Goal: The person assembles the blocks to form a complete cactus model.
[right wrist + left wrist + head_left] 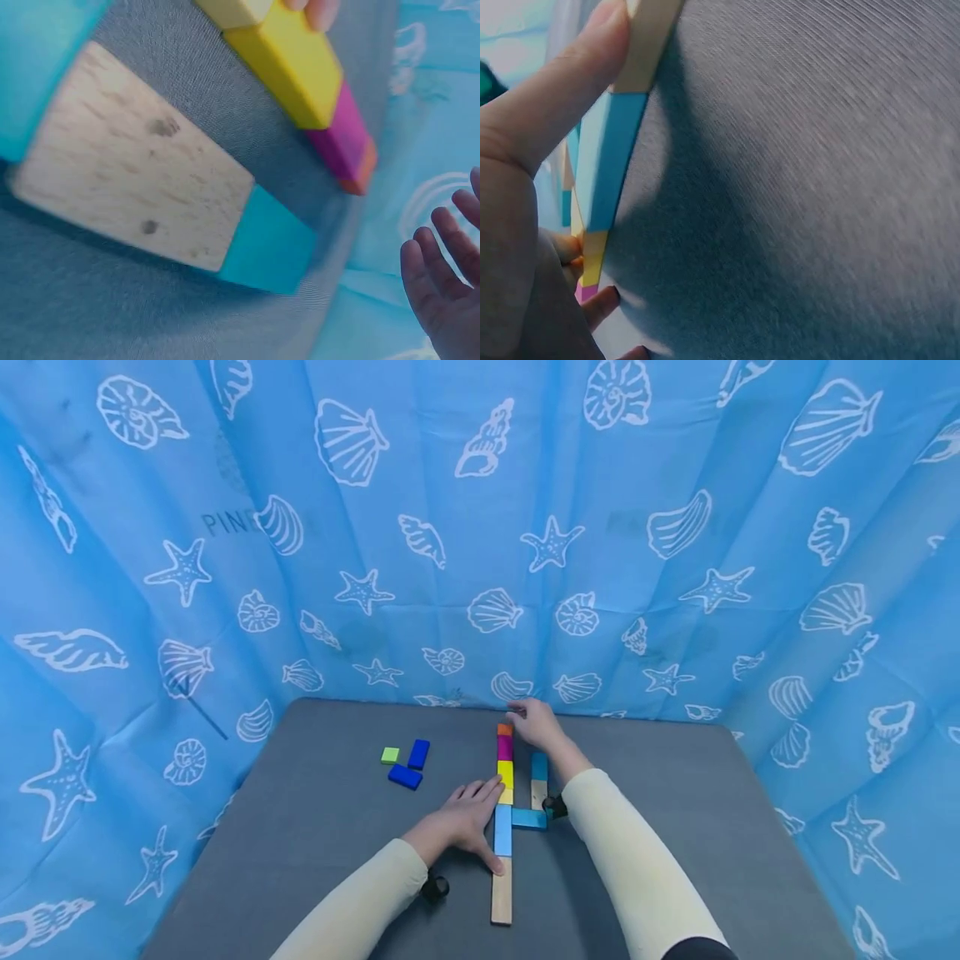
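A straight row of blocks runs away from me: plain wood point(502, 897), light blue point(503, 829), pale cream point(508, 797), yellow point(507, 771), magenta point(505, 747) and orange point(505, 729). My left hand point(463, 818) lies spread along the row's left side. Its thumb presses the wood block near the light blue one, and fingertips touch the yellow block. Beyond the far end, my right hand point(538, 724) hovers close to the orange block; the right wrist view shows its fingers point(426, 281) loosely extended, holding nothing and apart from the blocks.
From the light blue block a teal block point(529, 818) juts right, with a spotted wood block point(135, 157) and another teal block point(268, 244) leading away from it. Two dark blue blocks point(405, 777) and a lime green block point(390, 755) lie left. A blue shell-print curtain point(450, 568) hangs behind the grey table point(300, 827).
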`<state>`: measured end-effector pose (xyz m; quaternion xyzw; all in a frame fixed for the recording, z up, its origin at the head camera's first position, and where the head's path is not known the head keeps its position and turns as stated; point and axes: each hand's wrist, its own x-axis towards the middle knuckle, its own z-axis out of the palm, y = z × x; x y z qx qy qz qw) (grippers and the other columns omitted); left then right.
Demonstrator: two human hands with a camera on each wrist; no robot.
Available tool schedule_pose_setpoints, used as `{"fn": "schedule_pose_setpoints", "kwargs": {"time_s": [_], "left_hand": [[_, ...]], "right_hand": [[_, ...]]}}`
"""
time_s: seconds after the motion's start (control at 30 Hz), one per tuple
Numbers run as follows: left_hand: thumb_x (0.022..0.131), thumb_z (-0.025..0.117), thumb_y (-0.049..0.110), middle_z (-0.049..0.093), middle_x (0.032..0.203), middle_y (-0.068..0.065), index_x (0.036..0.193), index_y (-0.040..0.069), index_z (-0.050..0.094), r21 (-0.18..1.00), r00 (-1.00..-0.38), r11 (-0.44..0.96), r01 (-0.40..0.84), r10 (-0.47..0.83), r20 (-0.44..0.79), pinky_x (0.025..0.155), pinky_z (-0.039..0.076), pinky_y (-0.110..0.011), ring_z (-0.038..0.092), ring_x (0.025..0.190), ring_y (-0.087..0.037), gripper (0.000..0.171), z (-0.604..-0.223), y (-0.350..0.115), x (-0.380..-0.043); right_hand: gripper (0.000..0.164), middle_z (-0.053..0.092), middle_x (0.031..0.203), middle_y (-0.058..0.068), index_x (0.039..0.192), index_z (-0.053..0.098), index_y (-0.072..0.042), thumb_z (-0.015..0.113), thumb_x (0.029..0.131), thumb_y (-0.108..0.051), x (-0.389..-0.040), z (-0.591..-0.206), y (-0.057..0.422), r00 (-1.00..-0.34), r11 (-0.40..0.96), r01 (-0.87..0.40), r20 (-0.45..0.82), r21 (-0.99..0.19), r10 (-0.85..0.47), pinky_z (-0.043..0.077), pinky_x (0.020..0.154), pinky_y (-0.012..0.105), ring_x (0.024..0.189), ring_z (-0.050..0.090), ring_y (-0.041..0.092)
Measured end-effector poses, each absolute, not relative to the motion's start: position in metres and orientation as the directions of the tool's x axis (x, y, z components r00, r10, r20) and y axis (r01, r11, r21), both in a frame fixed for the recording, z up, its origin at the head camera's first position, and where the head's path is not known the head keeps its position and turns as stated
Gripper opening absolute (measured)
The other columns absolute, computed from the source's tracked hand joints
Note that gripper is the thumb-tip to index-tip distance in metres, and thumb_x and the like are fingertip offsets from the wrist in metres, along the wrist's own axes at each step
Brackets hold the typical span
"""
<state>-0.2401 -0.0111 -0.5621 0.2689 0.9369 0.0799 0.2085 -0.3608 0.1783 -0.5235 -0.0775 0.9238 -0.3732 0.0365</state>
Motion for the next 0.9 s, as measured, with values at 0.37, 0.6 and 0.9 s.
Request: {"fn": "schedule_pose_setpoints", "kwargs": {"time_s": [0.37,0.6,0.9], "left_hand": [[0.056,0.081,0.08,0.008,0.171,0.002,0.163,0.021,0.014,0.316,-0.77,0.833,0.454,0.546,-0.331,0.123,0.018,-0.055,0.019,0.153,-0.028,0.139,-0.561,-0.012,-0.238],[0.056,0.081,0.08,0.009,0.171,0.001,0.163,0.019,0.015,0.307,-0.767,0.835,0.457,0.545,-0.339,0.122,0.02,-0.056,0.02,0.153,-0.029,0.139,-0.558,-0.014,-0.238],[0.064,0.079,0.076,0.006,0.172,-0.003,0.164,0.02,0.013,0.363,-0.745,0.815,0.451,0.568,-0.35,0.122,0.018,-0.059,0.018,0.153,-0.033,0.133,-0.552,-0.011,-0.237]], "right_hand": [[0.05,0.055,0.145,0.017,0.141,0.057,-0.006,0.07,0.097,-0.025,-0.282,-0.526,0.215,-0.968,0.71,-0.217,0.054,-0.67,-0.244,0.046,0.105,0.056,0.132,0.053,0.038],[0.07,0.033,0.163,0.015,0.15,0.049,-0.007,0.075,0.091,-0.035,-0.249,-0.553,0.23,-0.939,0.782,-0.241,-0.065,-0.575,-0.337,0.033,0.114,0.06,0.148,0.034,0.041],[0.074,0.032,0.164,0.01,0.153,0.046,-0.013,0.075,0.091,-0.041,-0.24,-0.561,0.233,-0.932,0.823,-0.19,-0.166,-0.536,-0.323,0.031,0.117,0.058,0.149,0.032,0.037]]}}
